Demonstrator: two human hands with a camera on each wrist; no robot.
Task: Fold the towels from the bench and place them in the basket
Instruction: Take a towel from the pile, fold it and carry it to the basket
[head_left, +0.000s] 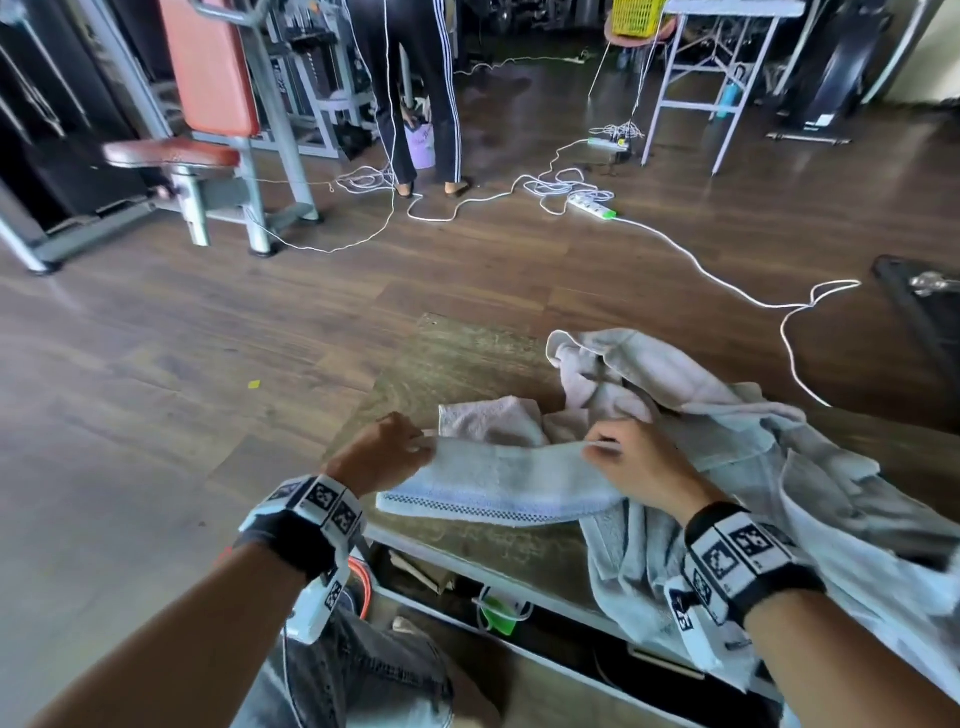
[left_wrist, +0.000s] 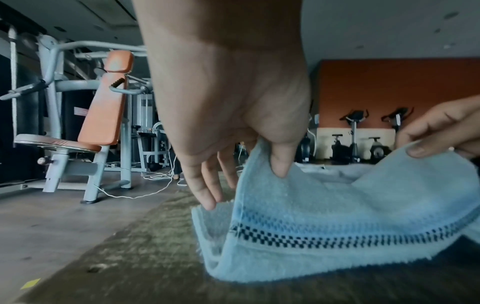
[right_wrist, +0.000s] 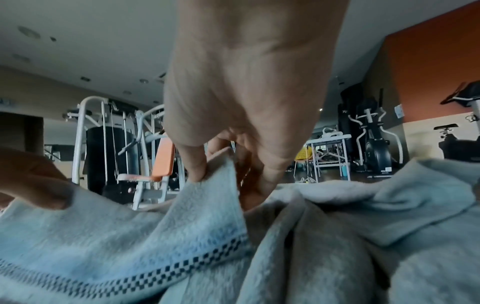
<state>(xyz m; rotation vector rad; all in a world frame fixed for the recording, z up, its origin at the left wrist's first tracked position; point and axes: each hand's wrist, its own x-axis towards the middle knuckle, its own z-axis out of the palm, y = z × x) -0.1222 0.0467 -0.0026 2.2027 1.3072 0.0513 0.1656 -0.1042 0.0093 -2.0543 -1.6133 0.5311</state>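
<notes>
A light blue towel (head_left: 498, 483) with a dark checkered border lies stretched across the wooden bench (head_left: 457, 364). My left hand (head_left: 400, 447) pinches its left top corner between thumb and fingers, and the same towel (left_wrist: 337, 216) hangs from that pinch in the left wrist view. My right hand (head_left: 618, 457) pinches the right top corner, with the towel (right_wrist: 130, 236) drooping between both hands. A pinkish towel (head_left: 488, 421) lies just behind. A heap of grey-white towels (head_left: 701, 395) spreads right of my right hand. No basket appears in any view.
A weight machine with orange pads (head_left: 208, 104) stands on the floor at far left. White cables and a power strip (head_left: 592, 202) trail over the floor beyond the bench. A person's legs (head_left: 415, 93) stand at the back, and a yellow crate (head_left: 636, 15) sits near a metal table.
</notes>
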